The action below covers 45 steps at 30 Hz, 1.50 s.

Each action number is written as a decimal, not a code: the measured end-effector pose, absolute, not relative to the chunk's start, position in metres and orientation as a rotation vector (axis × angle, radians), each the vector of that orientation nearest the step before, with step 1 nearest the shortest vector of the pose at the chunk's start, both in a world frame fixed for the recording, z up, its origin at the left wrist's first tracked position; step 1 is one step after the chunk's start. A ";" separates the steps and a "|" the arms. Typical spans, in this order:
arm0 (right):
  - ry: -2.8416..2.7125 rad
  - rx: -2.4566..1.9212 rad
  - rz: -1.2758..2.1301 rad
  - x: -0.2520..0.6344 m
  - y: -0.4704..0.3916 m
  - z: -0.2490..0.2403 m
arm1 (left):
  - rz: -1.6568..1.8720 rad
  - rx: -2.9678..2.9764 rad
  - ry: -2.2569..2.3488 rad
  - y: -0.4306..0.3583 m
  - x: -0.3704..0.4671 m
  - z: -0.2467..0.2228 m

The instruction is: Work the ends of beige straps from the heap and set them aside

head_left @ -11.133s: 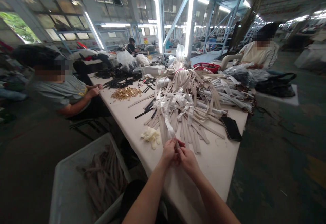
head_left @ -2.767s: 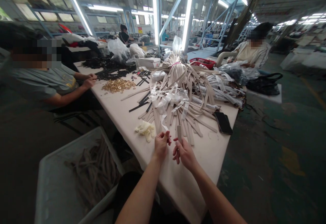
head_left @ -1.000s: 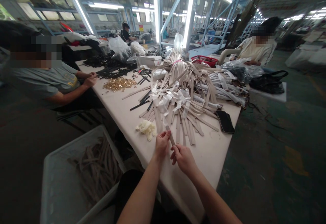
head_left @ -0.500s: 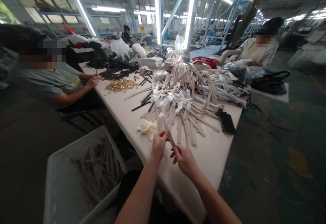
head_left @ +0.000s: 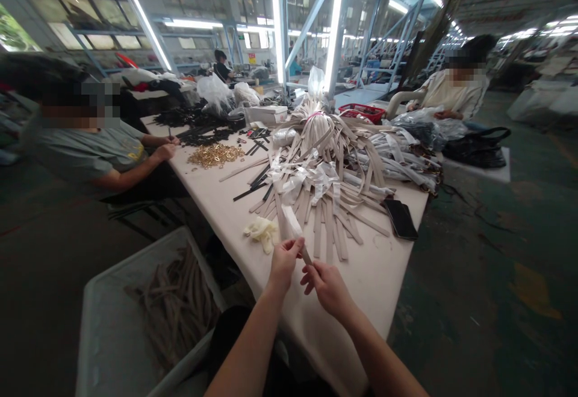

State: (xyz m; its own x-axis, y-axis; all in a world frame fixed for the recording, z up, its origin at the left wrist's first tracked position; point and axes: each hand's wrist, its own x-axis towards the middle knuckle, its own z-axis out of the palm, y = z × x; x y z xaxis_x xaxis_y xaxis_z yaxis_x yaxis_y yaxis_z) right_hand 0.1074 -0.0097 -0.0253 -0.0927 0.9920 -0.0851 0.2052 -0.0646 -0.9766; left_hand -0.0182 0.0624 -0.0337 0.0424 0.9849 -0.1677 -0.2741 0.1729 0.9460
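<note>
A grey-beige strap (head_left: 307,256) runs between my two hands above the near end of the table. My left hand (head_left: 285,259) pinches it near white wrapping (head_left: 292,222) that covers its far part. Lower down, my right hand (head_left: 324,281) grips the strap's near end between thumb and fingers. Just beyond my hands lies a large fanned heap of similar straps (head_left: 323,228), with crumpled white wrapping (head_left: 300,183) on top. A pale yellow glove (head_left: 262,232) rests left of my left hand.
A white bin (head_left: 106,282) holding more straps stands at the lower left. Gold buckles (head_left: 215,155) and black straps (head_left: 198,114) lie along the table's left side, beside a seated co-worker (head_left: 103,150). A black phone (head_left: 401,218) is near the right edge. Another person (head_left: 458,93) sits at right.
My left hand has slid slightly down along the strap, closer to my right hand. More of the white-wrapped part shows beyond it. The camera view has shifted a little.
</note>
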 end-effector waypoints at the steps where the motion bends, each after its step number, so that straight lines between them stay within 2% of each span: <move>1: -1.343 -1.343 1.274 0.106 -0.007 -0.027 | 1.131 0.891 1.062 0.056 -0.015 -0.035; 4: -1.287 -1.312 1.296 0.104 -0.002 -0.028 | 1.038 0.878 1.066 0.045 -0.010 -0.034; 8: -1.472 -1.373 1.124 0.108 -0.008 -0.024 | 1.225 0.925 1.070 0.055 -0.019 -0.019; 11: -1.505 -1.368 1.118 0.108 -0.013 -0.026 | 1.311 0.963 1.072 0.059 -0.025 -0.011; 18: -1.352 -1.266 1.275 0.102 -0.009 -0.038 | 1.007 0.973 1.123 0.033 -0.016 -0.030; 25: -1.496 -1.319 1.170 0.110 -0.020 -0.034 | 1.238 1.081 1.124 0.048 -0.026 -0.016; 33: -1.443 -1.372 1.068 0.107 -0.012 -0.040 | 1.009 0.940 1.109 0.030 -0.010 -0.040; 40: -1.526 -1.376 1.151 0.112 -0.021 -0.027 | 1.232 1.065 1.128 0.048 -0.024 -0.023; 45: -1.382 -1.338 1.225 0.107 -0.013 -0.036 | 1.010 0.989 1.136 0.035 -0.013 -0.037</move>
State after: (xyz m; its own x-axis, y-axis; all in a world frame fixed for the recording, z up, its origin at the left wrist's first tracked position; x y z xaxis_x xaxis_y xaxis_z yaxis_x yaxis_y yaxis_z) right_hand 0.1075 -0.0130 -0.0364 -0.0834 0.9947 -0.0608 0.1798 -0.0450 -0.9827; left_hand -0.0128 0.0347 -0.0371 0.1282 0.9645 -0.2309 -0.1166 0.2458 0.9623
